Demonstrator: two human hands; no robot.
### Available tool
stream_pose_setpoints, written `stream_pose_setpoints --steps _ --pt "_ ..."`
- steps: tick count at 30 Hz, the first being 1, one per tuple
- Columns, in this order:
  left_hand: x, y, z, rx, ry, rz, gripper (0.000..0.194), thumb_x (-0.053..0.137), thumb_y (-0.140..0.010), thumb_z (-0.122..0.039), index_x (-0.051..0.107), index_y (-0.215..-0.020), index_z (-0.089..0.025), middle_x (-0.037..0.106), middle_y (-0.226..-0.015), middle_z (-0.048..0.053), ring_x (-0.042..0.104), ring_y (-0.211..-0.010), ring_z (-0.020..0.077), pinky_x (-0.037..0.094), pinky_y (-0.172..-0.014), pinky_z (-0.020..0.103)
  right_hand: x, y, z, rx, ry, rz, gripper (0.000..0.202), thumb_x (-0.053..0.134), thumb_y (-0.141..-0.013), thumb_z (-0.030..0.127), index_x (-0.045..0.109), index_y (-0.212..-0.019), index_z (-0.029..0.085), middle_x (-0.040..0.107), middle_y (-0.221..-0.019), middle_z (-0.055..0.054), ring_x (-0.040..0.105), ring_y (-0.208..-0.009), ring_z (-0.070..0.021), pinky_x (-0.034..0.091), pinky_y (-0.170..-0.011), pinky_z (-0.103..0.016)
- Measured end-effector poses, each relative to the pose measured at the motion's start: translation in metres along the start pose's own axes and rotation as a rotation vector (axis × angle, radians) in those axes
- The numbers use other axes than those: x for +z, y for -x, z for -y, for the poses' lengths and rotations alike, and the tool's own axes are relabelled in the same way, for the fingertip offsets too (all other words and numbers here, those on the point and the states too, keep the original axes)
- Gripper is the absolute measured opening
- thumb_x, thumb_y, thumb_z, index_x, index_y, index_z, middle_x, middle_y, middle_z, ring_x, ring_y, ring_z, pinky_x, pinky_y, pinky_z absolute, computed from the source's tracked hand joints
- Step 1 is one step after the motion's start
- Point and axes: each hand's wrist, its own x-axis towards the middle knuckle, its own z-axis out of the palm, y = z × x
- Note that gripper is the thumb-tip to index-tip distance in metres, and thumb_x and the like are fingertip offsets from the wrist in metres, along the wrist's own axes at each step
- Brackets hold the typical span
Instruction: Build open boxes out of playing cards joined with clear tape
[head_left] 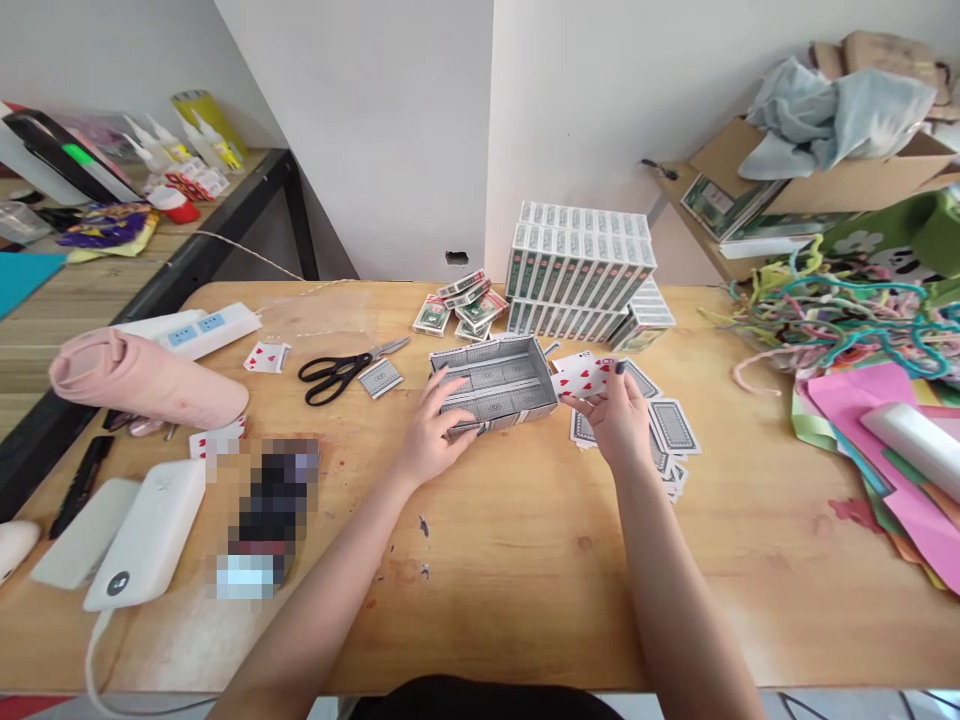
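Observation:
An open-topped box made of grey-backed playing cards [495, 385] sits at the middle of the table. My left hand [439, 430] rests on its left front corner, fingers apart over the wall and inside. At the box's right end, my right hand [619, 415] pinches a face-up card with red hearts [581, 376]. Loose cards [677, 426], mostly face down, lie spread beneath and beyond that hand. A small card piece [380, 378] and black scissors [337, 375] lie to the left of the box.
Boxed card decks [577, 265] stand stacked behind the box, beside several loose packs [469, 305]. On the left are a pink roll [150, 380], a white power bank [146, 535] and a blurred phone [270, 515]. Coloured yarn [847, 310] and paper [877, 440] lie right.

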Motion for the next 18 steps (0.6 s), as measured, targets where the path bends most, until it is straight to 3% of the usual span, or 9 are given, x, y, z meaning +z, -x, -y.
stream_pose_setpoints --steps 2,5,8,11,15,18 --pt "-0.004 0.004 0.0 -0.033 -0.046 -0.032 0.019 0.068 -0.075 -0.031 0.064 -0.091 -0.022 0.043 -0.133 0.01 0.028 -0.135 0.0313 0.03 -0.108 0.054 -0.003 0.005 0.001 0.018 -0.078 0.007 0.041 0.069 -0.067 0.061 0.057 -0.079 0.024 0.066 -0.07 0.005 0.067 -0.068 -0.0142 0.059 -0.081 -0.043" --pt "-0.007 0.012 0.001 -0.136 -0.114 -0.097 0.025 0.073 -0.068 -0.036 0.064 -0.086 -0.021 0.04 -0.116 0.011 0.036 -0.12 0.0317 0.034 -0.102 0.053 -0.01 0.014 0.003 0.082 -0.167 0.071 0.041 0.063 -0.07 0.065 0.058 -0.072 0.024 0.069 -0.073 0.001 0.07 -0.086 -0.0214 0.055 -0.088 -0.047" --pt "-0.007 0.018 0.005 -0.223 -0.087 -0.071 0.025 0.073 -0.069 -0.034 0.064 -0.088 -0.02 0.036 -0.097 0.006 0.042 -0.101 0.0246 0.044 -0.09 0.043 -0.017 0.024 0.005 0.085 -0.145 0.143 0.024 0.069 -0.072 0.044 0.059 -0.066 0.023 0.071 -0.075 0.001 0.068 -0.095 -0.0213 0.048 -0.098 -0.044" --pt "-0.006 0.019 0.008 -0.224 0.03 0.025 0.022 0.066 -0.076 -0.032 0.062 -0.095 -0.022 0.038 -0.091 0.003 0.046 -0.09 0.0185 0.046 -0.082 0.034 -0.018 0.032 0.002 0.064 -0.058 0.17 0.014 0.076 -0.066 0.026 0.063 -0.071 0.025 0.073 -0.094 0.001 0.063 -0.109 -0.0199 0.042 -0.105 -0.04" --pt "-0.006 0.02 0.011 -0.209 0.119 0.082 0.014 0.055 -0.086 -0.034 0.058 -0.083 -0.02 0.042 -0.08 0.0 0.049 -0.071 0.0125 0.044 -0.066 0.025 -0.009 0.041 -0.002 0.045 0.061 0.218 0.039 0.08 -0.058 0.017 0.067 -0.094 0.026 0.064 -0.124 -0.003 0.053 -0.123 -0.0216 0.039 -0.108 -0.039" --pt "-0.005 0.022 0.011 -0.196 0.125 0.087 0.02 0.05 -0.088 -0.034 0.057 -0.077 -0.019 0.043 -0.072 -0.001 0.047 -0.061 0.0109 0.041 -0.059 0.023 -0.004 0.047 0.0 0.049 0.097 0.255 0.055 0.081 -0.059 0.016 0.064 -0.109 0.028 0.063 -0.126 -0.004 0.053 -0.123 -0.0207 0.044 -0.102 -0.036"
